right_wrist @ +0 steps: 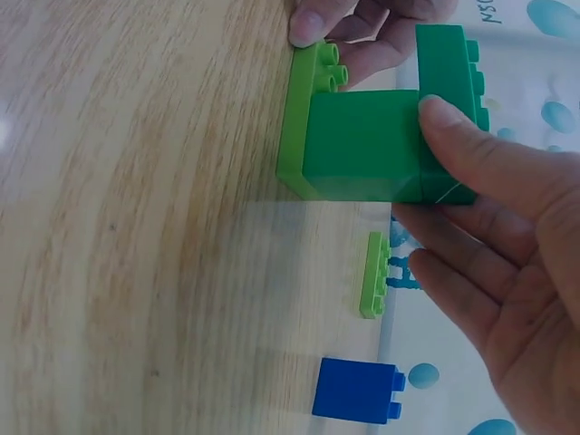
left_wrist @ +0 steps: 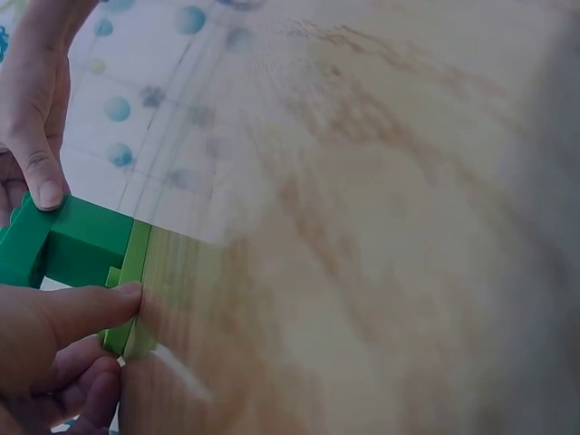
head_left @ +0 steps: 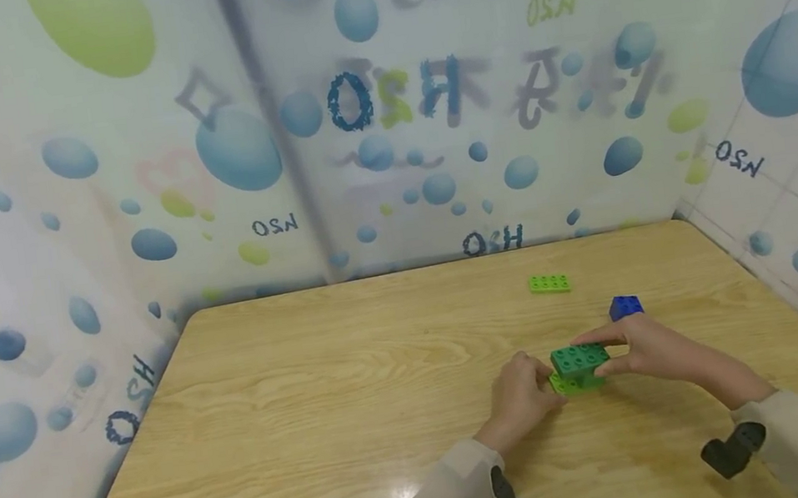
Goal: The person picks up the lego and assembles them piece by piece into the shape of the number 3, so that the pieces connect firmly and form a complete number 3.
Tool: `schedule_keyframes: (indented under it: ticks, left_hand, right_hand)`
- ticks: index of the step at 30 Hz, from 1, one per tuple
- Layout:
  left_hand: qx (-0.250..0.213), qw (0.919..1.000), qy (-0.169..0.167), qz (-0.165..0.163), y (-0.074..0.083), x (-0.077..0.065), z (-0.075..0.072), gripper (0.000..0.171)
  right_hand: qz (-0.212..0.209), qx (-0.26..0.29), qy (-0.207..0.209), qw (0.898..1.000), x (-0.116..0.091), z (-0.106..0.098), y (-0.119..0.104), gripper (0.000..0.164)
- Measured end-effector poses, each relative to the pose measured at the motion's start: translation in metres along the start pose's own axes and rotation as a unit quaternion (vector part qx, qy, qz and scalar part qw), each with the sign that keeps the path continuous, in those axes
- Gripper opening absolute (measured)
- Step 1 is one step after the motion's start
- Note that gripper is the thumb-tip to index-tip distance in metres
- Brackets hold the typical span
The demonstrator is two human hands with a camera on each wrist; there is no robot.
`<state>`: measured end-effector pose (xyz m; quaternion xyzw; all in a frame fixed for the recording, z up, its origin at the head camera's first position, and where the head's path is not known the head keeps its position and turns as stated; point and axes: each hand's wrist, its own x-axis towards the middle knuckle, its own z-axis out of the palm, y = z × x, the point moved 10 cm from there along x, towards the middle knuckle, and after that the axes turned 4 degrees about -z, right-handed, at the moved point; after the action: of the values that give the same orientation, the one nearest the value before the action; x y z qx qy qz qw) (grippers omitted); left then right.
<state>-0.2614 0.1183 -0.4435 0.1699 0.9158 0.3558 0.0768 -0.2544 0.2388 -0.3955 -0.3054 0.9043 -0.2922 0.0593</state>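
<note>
Three building bricks stand stacked on the table. At the bottom is a flat lime green brick (right_wrist: 294, 127) with bare studs at one end. A green block (right_wrist: 362, 145) sits on its other end, and a longer green brick (head_left: 578, 360) lies on top, overhanging the bare studs. My left hand (head_left: 520, 394) pinches the studded end of the lime brick between thumb and fingers, seen closely in the left wrist view. From the right, my right hand (head_left: 646, 347) grips the top green brick, thumb on its near side and fingers on the far side.
A blue brick (head_left: 625, 306) stands on the wooden table (head_left: 327, 393) just beyond my right hand. Farther back lies a second flat lime brick (head_left: 549, 285). A wall covering (head_left: 378, 201) with printed bubbles rises behind the table and at both sides.
</note>
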Motion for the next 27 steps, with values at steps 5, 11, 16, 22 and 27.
schedule_keyframes:
  ticks: [5,11,16,22,27]
  left_hand:
    - [0.001,1.0000,-0.001,-0.001,-0.001,0.001,0.000,0.033]
    - [0.002,1.0000,-0.002,0.001,-0.001,0.000,0.002,0.033]
    - [0.001,1.0000,0.000,-0.001,-0.001,0.001,0.002,0.033]
    - [-0.012,0.9999,-0.007,-0.006,-0.002,-0.001,0.003,0.033]
    - [-0.012,0.9999,-0.002,0.001,-0.001,-0.002,0.001,0.033]
  right_hand:
    - [0.006,0.021,-0.011,1.000,0.004,0.001,0.005,0.051]
    - [0.026,0.075,-0.020,0.997,0.002,0.004,0.011,0.050]
    - [0.022,0.114,-0.012,0.993,-0.002,-0.002,0.012,0.051]
    - [0.020,0.123,0.021,0.992,-0.010,-0.033,0.020,0.045]
    - [0.043,0.059,0.065,0.995,-0.016,-0.061,0.036,0.045]
